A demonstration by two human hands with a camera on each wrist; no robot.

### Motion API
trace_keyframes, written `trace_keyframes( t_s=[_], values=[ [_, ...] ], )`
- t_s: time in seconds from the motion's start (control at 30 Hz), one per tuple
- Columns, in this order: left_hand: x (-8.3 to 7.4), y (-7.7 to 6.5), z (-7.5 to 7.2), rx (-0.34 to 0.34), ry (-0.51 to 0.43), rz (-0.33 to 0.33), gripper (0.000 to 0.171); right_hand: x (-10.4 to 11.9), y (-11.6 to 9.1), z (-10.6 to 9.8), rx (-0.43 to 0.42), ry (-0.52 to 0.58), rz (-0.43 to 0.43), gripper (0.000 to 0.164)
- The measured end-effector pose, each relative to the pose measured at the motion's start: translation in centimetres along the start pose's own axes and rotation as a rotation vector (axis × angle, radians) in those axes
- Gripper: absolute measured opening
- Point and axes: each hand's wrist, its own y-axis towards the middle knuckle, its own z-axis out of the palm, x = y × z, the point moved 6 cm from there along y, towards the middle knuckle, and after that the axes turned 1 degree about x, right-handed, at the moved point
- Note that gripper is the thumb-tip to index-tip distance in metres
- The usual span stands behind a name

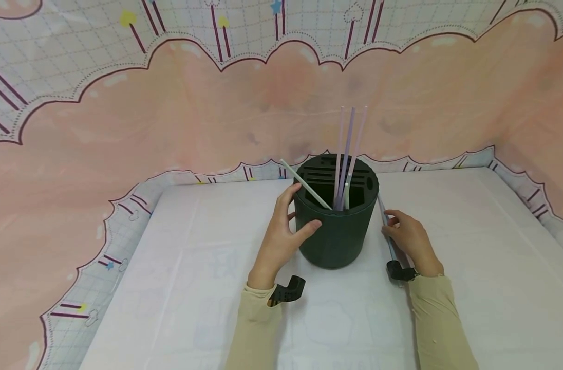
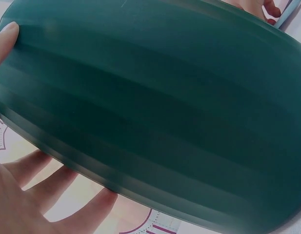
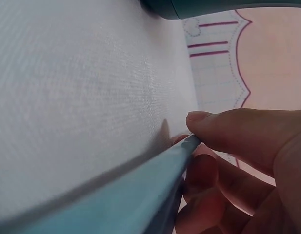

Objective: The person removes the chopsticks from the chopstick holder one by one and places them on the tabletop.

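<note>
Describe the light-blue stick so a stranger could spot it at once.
On the white table stands a dark green holder. Just right of it in the head view, the right hand pinches a slim light-blue stick. Unlike the other sticks, which stand or lean in the holder, this one is outside it.

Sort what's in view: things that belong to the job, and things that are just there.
Belongs to the job:
dark green holder, gripped by the left hand
light-blue straw, pinched by the right hand
upright straws in the holder

Just there:
white table covering
peach cloud-patterned backdrop
black wrist cameras
</note>
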Motion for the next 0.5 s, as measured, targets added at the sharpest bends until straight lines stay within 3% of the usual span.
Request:
trace_keyframes(
  t_s=[0.3,0.5],
  values=[
    [-0.14,0.03,0.0,0.004,-0.002,-0.007,0.074,0.1,0.25,0.34,0.003,-0.052,0.004,0.044],
    [-0.24,-0.03,-0.11,0.0,0.002,-0.004,0.073,0.32,0.26,0.36,-0.041,-0.06,-0.032,0.042]
  ],
)
